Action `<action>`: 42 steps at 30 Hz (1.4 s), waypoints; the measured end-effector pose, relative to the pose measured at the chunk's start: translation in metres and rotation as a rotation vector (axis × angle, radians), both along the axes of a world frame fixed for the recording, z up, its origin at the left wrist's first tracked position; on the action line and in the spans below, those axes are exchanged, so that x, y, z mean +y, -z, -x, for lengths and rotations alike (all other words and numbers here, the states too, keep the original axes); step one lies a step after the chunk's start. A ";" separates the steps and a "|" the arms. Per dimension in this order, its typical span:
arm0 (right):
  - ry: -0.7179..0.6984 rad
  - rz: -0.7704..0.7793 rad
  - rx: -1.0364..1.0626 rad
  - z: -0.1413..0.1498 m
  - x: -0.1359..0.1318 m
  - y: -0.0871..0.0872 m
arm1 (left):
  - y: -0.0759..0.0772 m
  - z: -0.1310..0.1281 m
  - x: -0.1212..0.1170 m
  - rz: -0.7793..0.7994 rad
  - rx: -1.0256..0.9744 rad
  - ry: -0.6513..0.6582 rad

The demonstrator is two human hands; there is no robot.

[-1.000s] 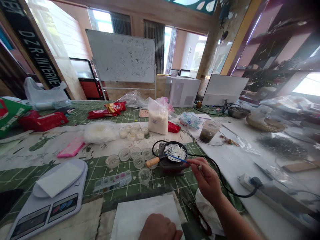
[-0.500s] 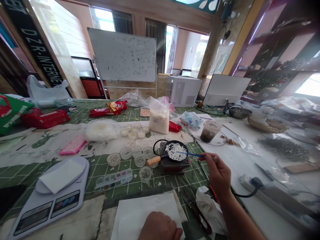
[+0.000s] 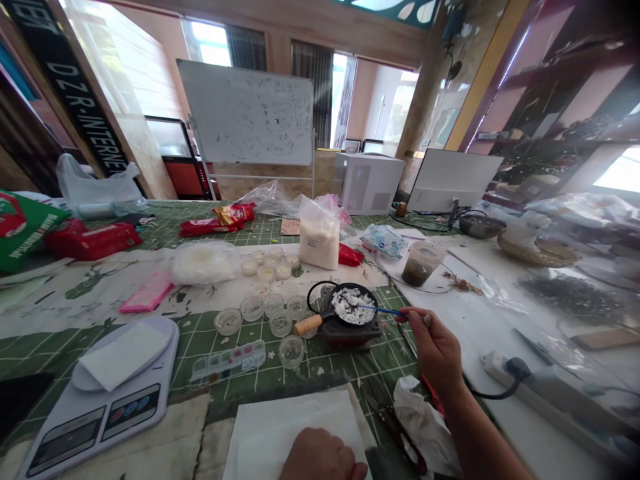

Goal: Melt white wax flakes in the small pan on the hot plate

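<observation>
My right hand (image 3: 434,343) grips a thin blue stick (image 3: 381,309) whose tip rests in the white flakes of a small black pan (image 3: 352,305). The pan has a wooden handle (image 3: 307,325) and sits on a small dark heater (image 3: 350,331). My left hand (image 3: 321,457) lies closed on a white paper sheet (image 3: 290,425) at the near table edge, holding nothing that I can see.
Several small clear cups (image 3: 270,313) stand left of the pan, with a paint palette strip (image 3: 229,360) and a kitchen scale (image 3: 100,390). A bag of white granules (image 3: 319,235), a pink block (image 3: 145,295), scissors (image 3: 400,433) and a power strip (image 3: 505,365) lie around.
My right hand shifted to the right and a little farther from me, keeping the blue stick's tip in the pan. The left hand stayed on the paper.
</observation>
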State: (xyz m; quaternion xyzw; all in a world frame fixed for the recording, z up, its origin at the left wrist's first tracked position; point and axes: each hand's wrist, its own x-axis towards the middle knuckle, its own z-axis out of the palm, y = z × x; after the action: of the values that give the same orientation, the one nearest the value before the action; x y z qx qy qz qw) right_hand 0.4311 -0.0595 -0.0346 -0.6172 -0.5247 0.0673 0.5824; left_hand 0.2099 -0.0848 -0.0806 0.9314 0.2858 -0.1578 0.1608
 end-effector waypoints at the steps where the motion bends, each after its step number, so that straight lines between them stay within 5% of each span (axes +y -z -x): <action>1: 0.033 -0.013 0.002 -0.001 0.001 0.001 | 0.001 0.000 0.000 -0.002 -0.006 0.002; 5: 0.048 -0.021 -0.091 0.000 0.004 0.004 | 0.004 0.001 -0.001 -0.006 -0.018 -0.007; 13: -0.161 -0.062 -0.105 0.012 0.000 0.001 | 0.001 0.000 -0.001 0.003 0.019 -0.030; 25: -0.028 0.010 -0.005 0.001 0.001 -0.004 | 0.008 0.001 -0.001 -0.049 -0.045 -0.031; 34: 0.041 -0.015 -0.550 -0.005 0.006 -0.040 | 0.029 0.006 -0.003 -0.109 -0.173 -0.046; 38: -0.056 -0.025 -0.609 -0.001 -0.001 -0.047 | 0.030 0.007 -0.006 -0.128 -0.208 -0.039; 42: 0.012 -0.031 -0.664 0.000 -0.003 -0.053 | 0.040 0.009 -0.009 -0.200 -0.302 -0.031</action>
State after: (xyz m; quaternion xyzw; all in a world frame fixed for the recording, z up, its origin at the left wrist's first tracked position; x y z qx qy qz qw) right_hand 0.4311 -0.0629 0.0182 -0.5997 -0.6832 -0.1488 0.3892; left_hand 0.2008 -0.0936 -0.1201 0.9513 0.2873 0.0155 0.1109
